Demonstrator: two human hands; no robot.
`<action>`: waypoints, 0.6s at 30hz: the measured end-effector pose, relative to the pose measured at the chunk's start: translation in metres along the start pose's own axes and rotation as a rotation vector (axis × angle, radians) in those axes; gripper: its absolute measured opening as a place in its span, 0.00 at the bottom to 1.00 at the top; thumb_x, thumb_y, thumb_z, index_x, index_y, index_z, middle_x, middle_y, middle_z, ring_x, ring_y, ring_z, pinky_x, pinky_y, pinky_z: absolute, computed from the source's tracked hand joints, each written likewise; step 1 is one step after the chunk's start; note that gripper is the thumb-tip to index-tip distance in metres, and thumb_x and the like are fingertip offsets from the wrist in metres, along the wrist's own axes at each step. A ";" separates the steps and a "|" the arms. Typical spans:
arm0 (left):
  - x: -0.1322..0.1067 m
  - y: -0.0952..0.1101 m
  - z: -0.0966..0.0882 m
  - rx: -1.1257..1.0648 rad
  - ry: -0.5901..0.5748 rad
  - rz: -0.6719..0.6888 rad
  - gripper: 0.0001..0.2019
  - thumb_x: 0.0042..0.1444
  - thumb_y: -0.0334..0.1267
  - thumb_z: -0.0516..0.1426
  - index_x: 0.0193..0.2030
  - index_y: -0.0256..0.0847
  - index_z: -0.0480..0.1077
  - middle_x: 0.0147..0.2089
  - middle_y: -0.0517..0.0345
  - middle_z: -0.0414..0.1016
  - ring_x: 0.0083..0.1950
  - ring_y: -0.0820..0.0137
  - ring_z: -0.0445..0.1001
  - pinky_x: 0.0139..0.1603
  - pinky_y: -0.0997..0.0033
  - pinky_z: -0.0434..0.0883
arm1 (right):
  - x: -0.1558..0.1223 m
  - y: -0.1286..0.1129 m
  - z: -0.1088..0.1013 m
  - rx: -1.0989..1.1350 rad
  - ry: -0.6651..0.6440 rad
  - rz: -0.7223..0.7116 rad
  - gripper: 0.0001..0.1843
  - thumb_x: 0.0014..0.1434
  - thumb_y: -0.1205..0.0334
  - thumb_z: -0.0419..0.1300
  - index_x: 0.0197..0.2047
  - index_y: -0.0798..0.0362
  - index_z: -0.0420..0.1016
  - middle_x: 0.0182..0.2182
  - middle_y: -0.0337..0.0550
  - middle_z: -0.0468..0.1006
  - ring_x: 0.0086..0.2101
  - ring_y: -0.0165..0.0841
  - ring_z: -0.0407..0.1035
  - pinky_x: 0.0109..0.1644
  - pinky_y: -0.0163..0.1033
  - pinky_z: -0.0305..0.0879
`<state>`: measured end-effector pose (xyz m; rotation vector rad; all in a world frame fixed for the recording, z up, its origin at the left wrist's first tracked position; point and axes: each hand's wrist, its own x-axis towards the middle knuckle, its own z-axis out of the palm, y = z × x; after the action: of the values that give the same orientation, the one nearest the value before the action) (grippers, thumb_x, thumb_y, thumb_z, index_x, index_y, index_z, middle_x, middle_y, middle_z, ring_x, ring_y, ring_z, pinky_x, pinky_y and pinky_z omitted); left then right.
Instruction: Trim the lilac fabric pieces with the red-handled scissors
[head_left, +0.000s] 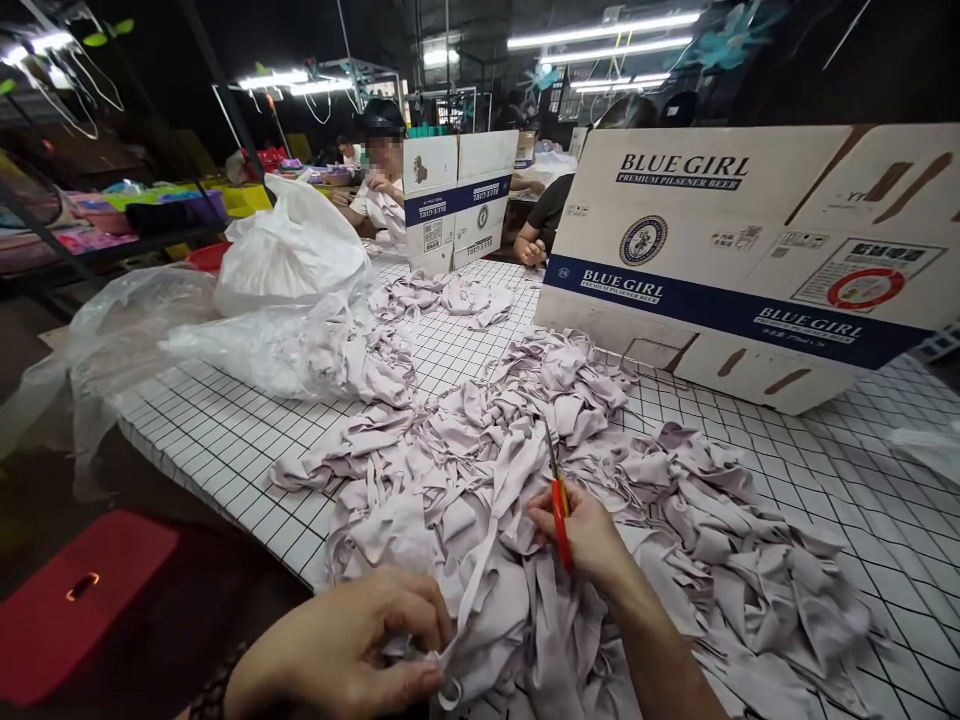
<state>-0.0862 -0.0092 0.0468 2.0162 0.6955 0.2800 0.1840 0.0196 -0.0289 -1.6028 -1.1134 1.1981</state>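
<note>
A big loose heap of pale lilac fabric pieces (465,430) covers the middle of the table. My left hand (360,635), at the lower left of the heap, is closed on the end of a narrow fabric strip (476,585). This strip runs up from my fingers into the pile, and its tip curls below them. In my right hand (589,530) is a pair of scissors (561,520) with red and yellow handles. The blades point up and away, over the fabric; I cannot tell whether they are apart.
Upright cardboard sheets (690,220) stand across the grid-patterned table (247,420), with another carton (461,200) farther back. White plastic bags (289,245) sit at the left. Below the left edge is a red stool (90,600). Co-workers (382,175) sit beyond the cardboard.
</note>
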 end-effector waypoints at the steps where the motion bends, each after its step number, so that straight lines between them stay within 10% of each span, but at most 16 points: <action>1: 0.002 -0.004 0.002 0.062 -0.018 -0.062 0.06 0.55 0.39 0.59 0.32 0.41 0.74 0.36 0.53 0.77 0.38 0.65 0.74 0.39 0.72 0.69 | 0.000 0.003 -0.001 -0.038 0.046 -0.016 0.16 0.43 0.52 0.66 0.31 0.52 0.69 0.23 0.35 0.72 0.22 0.31 0.65 0.26 0.36 0.62; 9: 0.078 -0.024 0.002 0.096 0.293 -0.383 0.23 0.61 0.55 0.49 0.32 0.37 0.73 0.31 0.56 0.74 0.32 0.68 0.69 0.32 0.72 0.62 | 0.013 0.001 0.016 -0.206 0.128 -0.231 0.05 0.46 0.60 0.59 0.28 0.49 0.67 0.22 0.35 0.70 0.24 0.32 0.63 0.29 0.35 0.59; 18: 0.122 -0.038 0.042 -0.701 0.365 -0.314 0.22 0.48 0.57 0.62 0.30 0.38 0.66 0.21 0.67 0.64 0.19 0.79 0.56 0.20 0.77 0.53 | 0.005 -0.014 0.000 -0.193 0.135 -0.357 0.06 0.51 0.62 0.56 0.34 0.51 0.68 0.24 0.37 0.72 0.28 0.34 0.68 0.30 0.35 0.63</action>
<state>0.0182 0.0455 -0.0171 1.1811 0.9650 0.6166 0.1825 0.0282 -0.0168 -1.5188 -1.3896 0.7579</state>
